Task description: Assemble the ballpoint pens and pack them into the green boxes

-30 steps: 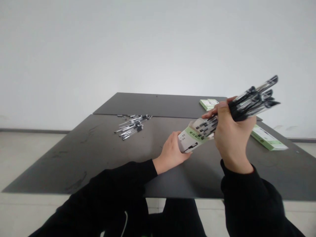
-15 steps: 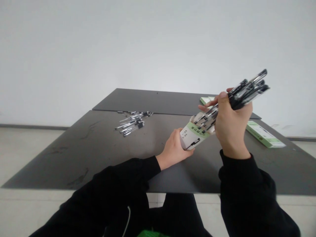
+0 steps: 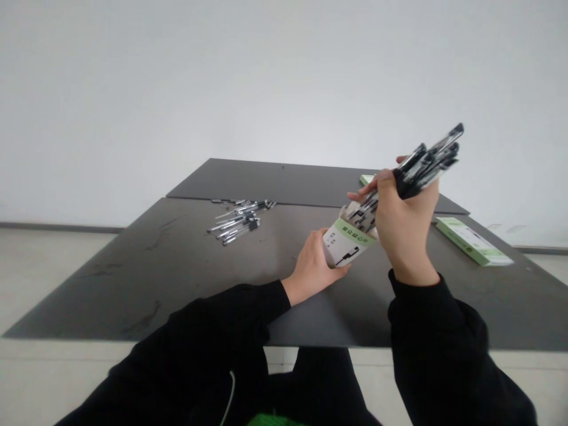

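My left hand [image 3: 314, 265] is closed around a white and green cardboard box [image 3: 345, 244], tilted with its open end up and to the right. In my right hand [image 3: 406, 222] is a bundle of clear pens [image 3: 428, 163] with black caps and grips. The bundle slants down to the left, and its lower ends sit inside the mouth of the box. How deep they reach is hidden by the box wall. Some of my right fingers are hidden behind the pens.
A loose pile of pens [image 3: 239, 222] lies left of centre on the dark grey table [image 3: 186, 284]. To the right lies a flat green and white box [image 3: 474, 241]; another box [image 3: 367, 179] shows partly behind my right hand. A white wall [image 3: 275, 77] stands behind.
My right hand has moved down and to the left, and the lower ends of the pens have gone further into the box. The left hand and box have barely shifted.
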A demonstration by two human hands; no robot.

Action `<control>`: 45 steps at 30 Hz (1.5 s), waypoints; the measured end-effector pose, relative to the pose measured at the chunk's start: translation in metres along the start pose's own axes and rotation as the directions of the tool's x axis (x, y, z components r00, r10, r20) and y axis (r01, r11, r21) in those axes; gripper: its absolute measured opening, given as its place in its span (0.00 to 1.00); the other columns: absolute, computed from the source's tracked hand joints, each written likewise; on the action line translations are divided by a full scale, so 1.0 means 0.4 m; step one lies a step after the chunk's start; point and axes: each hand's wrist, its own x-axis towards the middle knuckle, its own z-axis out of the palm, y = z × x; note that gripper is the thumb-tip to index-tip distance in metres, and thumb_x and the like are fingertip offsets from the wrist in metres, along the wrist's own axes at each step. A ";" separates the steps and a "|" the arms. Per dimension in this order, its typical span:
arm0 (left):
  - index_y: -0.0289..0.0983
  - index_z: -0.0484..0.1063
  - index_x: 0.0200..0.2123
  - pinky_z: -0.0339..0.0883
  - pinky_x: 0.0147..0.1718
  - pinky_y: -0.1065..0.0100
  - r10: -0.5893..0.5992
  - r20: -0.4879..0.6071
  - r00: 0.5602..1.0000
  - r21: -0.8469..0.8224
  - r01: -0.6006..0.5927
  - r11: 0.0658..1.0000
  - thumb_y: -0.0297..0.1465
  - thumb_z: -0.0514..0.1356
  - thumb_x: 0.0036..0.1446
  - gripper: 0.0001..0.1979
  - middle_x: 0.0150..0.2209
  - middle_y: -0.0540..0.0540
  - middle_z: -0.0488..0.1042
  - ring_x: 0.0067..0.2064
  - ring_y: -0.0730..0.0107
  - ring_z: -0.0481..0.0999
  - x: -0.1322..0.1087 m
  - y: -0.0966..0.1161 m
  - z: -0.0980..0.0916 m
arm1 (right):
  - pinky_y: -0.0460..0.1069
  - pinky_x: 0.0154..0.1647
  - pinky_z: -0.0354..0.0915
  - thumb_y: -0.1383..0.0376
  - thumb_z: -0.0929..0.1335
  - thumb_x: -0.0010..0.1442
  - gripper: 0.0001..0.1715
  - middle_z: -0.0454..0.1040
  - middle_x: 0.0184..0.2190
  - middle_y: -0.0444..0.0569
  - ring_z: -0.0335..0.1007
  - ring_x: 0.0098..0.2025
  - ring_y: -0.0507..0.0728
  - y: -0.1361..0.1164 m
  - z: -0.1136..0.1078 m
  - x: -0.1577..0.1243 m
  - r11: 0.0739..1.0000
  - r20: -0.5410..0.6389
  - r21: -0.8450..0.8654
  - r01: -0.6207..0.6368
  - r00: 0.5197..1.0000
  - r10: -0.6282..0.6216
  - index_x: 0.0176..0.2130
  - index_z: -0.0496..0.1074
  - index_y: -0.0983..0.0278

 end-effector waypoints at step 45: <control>0.36 0.24 0.71 0.41 0.70 0.44 0.309 0.470 0.827 -0.285 -0.190 0.940 0.28 0.57 0.59 0.49 0.72 0.30 0.39 0.74 0.48 0.38 -0.008 0.003 0.023 | 0.63 0.54 0.67 0.47 0.75 0.48 0.50 0.71 0.52 0.63 0.71 0.53 0.67 0.181 -0.213 -0.215 0.746 0.069 -0.601 -0.286 0.912 0.405 0.59 0.58 0.66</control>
